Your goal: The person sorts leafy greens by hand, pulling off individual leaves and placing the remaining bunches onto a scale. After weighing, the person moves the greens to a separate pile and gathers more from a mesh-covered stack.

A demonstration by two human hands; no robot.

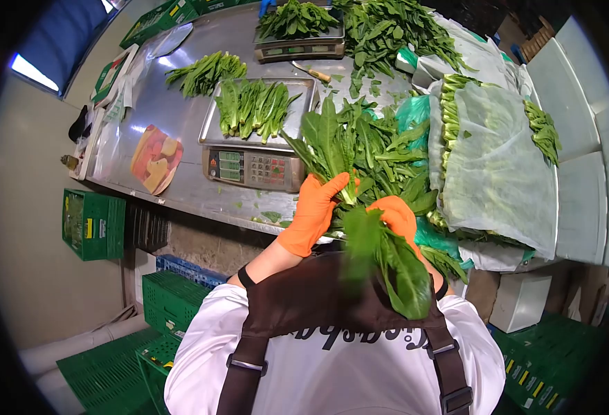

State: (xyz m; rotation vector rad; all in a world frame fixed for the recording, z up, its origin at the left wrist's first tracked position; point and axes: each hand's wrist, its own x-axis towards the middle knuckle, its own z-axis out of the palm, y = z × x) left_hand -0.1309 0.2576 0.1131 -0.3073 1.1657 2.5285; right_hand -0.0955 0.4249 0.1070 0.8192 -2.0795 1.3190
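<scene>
My left hand (313,213), in an orange glove, is closed around the pale stems of a bunch of leafy greens (327,142) whose long leaves point away from me. Beside it, my right hand (397,216), also orange-gloved, grips more long green leaves (403,271) that hang down toward my apron; part of them is blurred. A heap of loose leafy greens (386,155) lies just beyond both hands. To the left, a bunch of greens (252,109) rests on the tray of a digital scale (252,168).
A second scale (297,50) with greens on it stands at the back, near a knife (311,71). Another bunch (207,73) lies on the metal table (201,197). At right, a pale cloth (500,159) covers stacked greens. Green crates (93,225) stand below left.
</scene>
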